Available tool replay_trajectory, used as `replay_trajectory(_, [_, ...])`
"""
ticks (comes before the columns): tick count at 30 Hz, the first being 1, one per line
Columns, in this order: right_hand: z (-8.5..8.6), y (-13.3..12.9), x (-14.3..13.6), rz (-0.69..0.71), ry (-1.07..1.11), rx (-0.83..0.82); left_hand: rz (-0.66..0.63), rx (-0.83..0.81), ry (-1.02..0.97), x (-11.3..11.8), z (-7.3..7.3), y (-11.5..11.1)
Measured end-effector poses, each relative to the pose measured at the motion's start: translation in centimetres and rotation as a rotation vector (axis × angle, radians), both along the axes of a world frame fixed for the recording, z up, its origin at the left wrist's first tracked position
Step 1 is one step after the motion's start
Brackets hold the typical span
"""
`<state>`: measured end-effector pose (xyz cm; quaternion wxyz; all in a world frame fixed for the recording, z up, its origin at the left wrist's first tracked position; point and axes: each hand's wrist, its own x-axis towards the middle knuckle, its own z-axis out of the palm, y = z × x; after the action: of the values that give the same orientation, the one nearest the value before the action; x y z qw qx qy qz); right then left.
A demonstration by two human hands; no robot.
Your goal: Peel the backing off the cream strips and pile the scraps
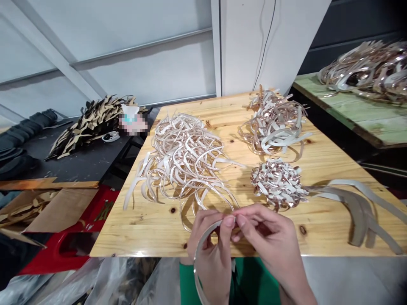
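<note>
A narrow curved strip [197, 258], pale on its face with a shiny rose-gold edge, hangs from my left hand [216, 250]. That hand pinches it near its upper end between thumb and fingers. My right hand [270, 237] meets the left at the same end, thumb and fingertips closed on the strip's tip. Just beyond my hands lies a large tangle of similar curved strips [187, 156]. A heap of short white and rose-gold scraps [280, 186] is to the right, past my right hand. Fine detail at the fingertips is hidden.
The wooden table [140, 237] also carries a mixed strip pile [273, 123] at the back right and broader beige strips [356, 212] on the right. Left stands a dark table [89, 165] with black-and-tan pieces, above an open cardboard box [68, 207]. A green table [356, 110] holds more strips.
</note>
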<state>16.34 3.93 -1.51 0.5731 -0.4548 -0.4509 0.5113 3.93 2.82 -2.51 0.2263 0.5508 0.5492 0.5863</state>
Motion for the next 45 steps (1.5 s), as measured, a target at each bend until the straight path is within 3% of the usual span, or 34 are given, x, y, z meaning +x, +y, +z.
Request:
replay_trajectory(3, [0.4, 0.2, -0.3, -0.090, -0.062, 0.000, -0.017, 0.014, 0.031, 0.1, 0.0, 0.3])
replay_trajectory(7, [0.8, 0.3, -1.4, -0.312, -0.132, -0.020, -0.007, 0.038, 0.070, 0.6, -0.1, 0.7])
replay_trajectory(12, [0.6, 0.3, -2.1, -0.418, -0.127, -0.011, 0.005, 0.016, 0.083, 1.0, -0.3, 0.6])
replay_trajectory(18, [-0.4, -0.1, -2.0, -0.403, -0.123, 0.041, 0.085, 0.048, 0.061, 1.6, 0.2, 0.3])
replay_trajectory(25, [0.5, -0.5, -1.9, -0.255, -0.047, 0.012, 0.120, 0.163, 0.119, 1.3, -0.2, 0.3])
replay_trajectory(32, [0.8, -1.3, -1.1, -0.211, -0.008, -0.088, 0.042, 0.204, 0.160, 0.7, -0.1, 0.4])
replay_trajectory(40, [2.1, -1.9, -0.3, -0.253, -0.153, -0.106, -0.101, 0.280, 0.259, -0.3, 0.7, 0.9])
replay_trajectory(45, [2.3, -2.0, -0.4, -0.267, -0.260, -0.092, -0.118, 0.222, 0.264, -0.4, 1.0, 0.6])
